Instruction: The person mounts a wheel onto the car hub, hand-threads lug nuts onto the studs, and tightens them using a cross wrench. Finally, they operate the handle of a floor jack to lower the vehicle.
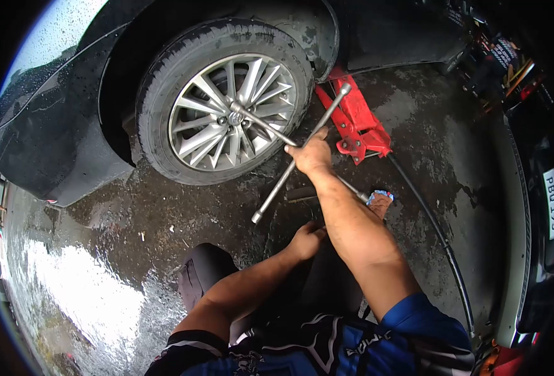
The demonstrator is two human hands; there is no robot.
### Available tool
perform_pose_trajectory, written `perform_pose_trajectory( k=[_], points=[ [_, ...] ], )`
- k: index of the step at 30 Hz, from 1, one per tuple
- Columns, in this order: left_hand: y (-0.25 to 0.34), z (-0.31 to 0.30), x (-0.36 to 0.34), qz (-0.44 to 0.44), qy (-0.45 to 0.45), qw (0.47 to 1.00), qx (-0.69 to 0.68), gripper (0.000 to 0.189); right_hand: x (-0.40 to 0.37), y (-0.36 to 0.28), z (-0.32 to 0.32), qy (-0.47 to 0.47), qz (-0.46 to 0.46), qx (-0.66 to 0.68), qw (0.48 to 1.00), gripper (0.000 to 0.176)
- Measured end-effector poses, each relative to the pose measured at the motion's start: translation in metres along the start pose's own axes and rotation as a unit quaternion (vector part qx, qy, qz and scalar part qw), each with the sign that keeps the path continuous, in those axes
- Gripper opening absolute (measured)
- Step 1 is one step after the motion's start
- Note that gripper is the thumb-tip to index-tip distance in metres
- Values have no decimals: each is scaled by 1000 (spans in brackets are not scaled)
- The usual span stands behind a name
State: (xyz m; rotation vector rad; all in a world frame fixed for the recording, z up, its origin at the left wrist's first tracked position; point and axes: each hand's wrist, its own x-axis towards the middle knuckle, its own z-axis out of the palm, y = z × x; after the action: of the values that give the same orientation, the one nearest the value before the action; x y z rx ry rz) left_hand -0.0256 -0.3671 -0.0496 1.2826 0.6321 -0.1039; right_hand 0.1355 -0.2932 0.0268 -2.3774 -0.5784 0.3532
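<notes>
Nearest are the blue and black shirt (277, 351) and the dark trousers (211, 266). The left hand (307, 240) is loosely curled low over the legs, apart from the tool; its fingertips are partly hidden, so I cannot tell whether it holds anything. Farther out, the right hand (313, 153) is closed around the middle of a metal cross wrench (277, 188). One of its arms reaches to the wheel (208, 135), its socket end at a lug position beside the hub; the opposite arm runs behind the forearm toward a small brown and blue item (381, 202) on the stained floor (226, 210). The wheel, silver-spoked with a dusty tyre (158, 119), sits in the arch of a dark, wet-beaded car (63, 119). Right of it stands a red jack (358, 119) with a long black handle (430, 216). At the far right is another vehicle's licence plate (551, 203).
</notes>
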Motion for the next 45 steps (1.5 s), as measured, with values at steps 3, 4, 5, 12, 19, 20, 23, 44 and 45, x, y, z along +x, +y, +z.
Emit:
perform_pose_trajectory(
  k=[3,4,5,12,19,20,23,44,45],
  points=[
    [-33,4,48,6,-3,999,-50,58,-5,-1,9,-22,29,-33,999,114],
    [-32,4,51,25,-28,997,-68,60,-5,-1,11,-31,44,-45,998,114],
    [-31,3,55,43,-52,994,-86,62,-6,-2,12,-26,49,-42,998,115],
    [3,6,51,168,-222,899,-337,40,-12,-15,27,-7,99,-18,995,112],
    [6,11,51,109,-221,837,-488,21,-16,-18,24,31,11,38,999,79],
    [5,11,53,91,-203,848,-481,23,-18,-23,18,11,-10,26,1000,68],
    [25,10,39,83,-172,851,-490,27,-38,-41,-9,-65,-200,-111,971,32],
    [69,-39,36,8,-9,859,-512,34,-34,150,126,-342,75,292,890,43],
    [68,-45,38,15,-21,852,-523,33,-27,156,118,-326,60,287,899,43]
  ],
)
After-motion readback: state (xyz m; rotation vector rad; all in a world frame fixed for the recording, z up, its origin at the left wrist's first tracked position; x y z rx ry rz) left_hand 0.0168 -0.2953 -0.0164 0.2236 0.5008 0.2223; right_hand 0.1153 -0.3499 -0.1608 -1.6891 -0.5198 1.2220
